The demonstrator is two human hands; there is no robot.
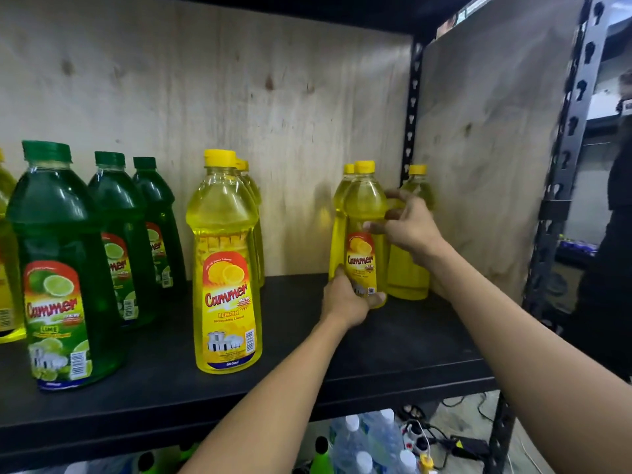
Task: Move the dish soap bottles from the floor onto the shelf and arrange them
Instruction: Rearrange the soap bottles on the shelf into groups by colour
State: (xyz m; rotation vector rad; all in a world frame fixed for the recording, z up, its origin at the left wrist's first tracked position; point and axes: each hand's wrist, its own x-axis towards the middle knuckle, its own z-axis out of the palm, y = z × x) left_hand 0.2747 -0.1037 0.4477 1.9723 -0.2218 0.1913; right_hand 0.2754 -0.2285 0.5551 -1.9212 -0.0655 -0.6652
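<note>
On the black shelf (393,343) stands a yellow lemon dish soap bottle (364,213) near the back right. My left hand (345,301) grips its base and my right hand (407,225) holds its upper body with curled fingers. Another yellow bottle (338,206) stands close behind it on the left, and a third (412,268) stands to its right by the side panel. Further left a row of yellow bottles (224,268) runs front to back. Three green lime bottles (65,268) stand in a row at the left.
Plywood panels (273,97) close the shelf at the back and right side. A black metal upright (561,186) frames the right edge. Below the shelf are water bottles (369,443) and cables on the floor (455,443). A partly visible yellow bottle (7,268) sits at the far left.
</note>
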